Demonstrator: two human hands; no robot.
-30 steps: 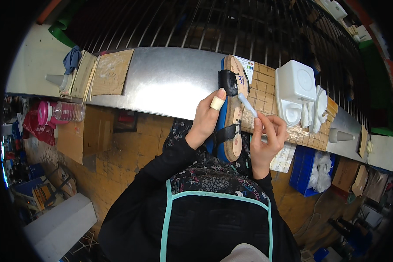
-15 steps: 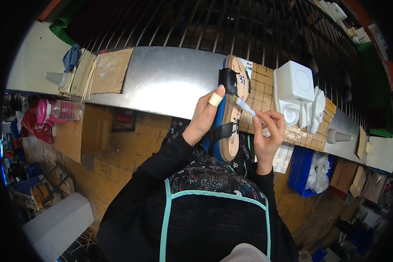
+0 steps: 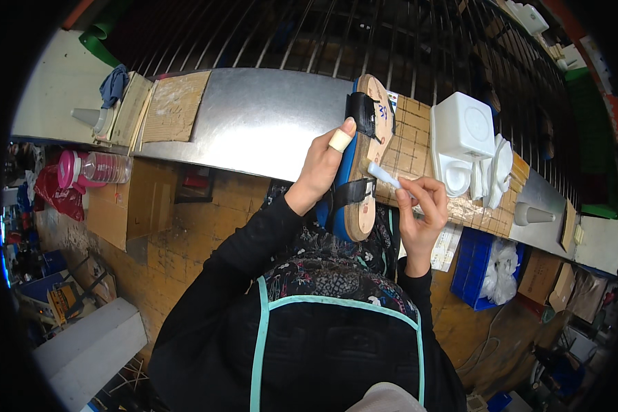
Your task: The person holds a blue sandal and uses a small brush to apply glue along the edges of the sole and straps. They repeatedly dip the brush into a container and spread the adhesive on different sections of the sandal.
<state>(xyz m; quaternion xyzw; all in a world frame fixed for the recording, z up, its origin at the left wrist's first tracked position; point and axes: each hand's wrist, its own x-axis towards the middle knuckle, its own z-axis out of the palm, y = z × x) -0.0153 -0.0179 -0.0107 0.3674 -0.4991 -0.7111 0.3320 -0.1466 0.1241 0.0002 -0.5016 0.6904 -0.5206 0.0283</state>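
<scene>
My left hand (image 3: 322,165) holds a sandal upper on a blue shoe last (image 3: 345,161) by its side, the thumb, wrapped in a cream band, lying along the edge. The tan sole side (image 3: 378,147) faces me, with handwritten marks near the toe. Two black straps (image 3: 351,195) wrap round its edges. Between thumb and fingers, my right hand (image 3: 422,209) pinches a small white brush (image 3: 383,174). Its head is at the sole's right edge, midway along; whether it touches I cannot tell.
On the cardboard-covered bench (image 3: 411,135) at right stand a white plastic container (image 3: 463,127) and white dishes. A grey cone (image 3: 533,214) lies farther right. Beyond the metal bench top (image 3: 268,123) run conveyor rods (image 3: 309,41). A blue crate (image 3: 471,264) with plastic bags sits below right.
The sandal has shifted slightly away from me and its sole has tilted. The brush has moved a little down along the sole's edge towards the lower strap.
</scene>
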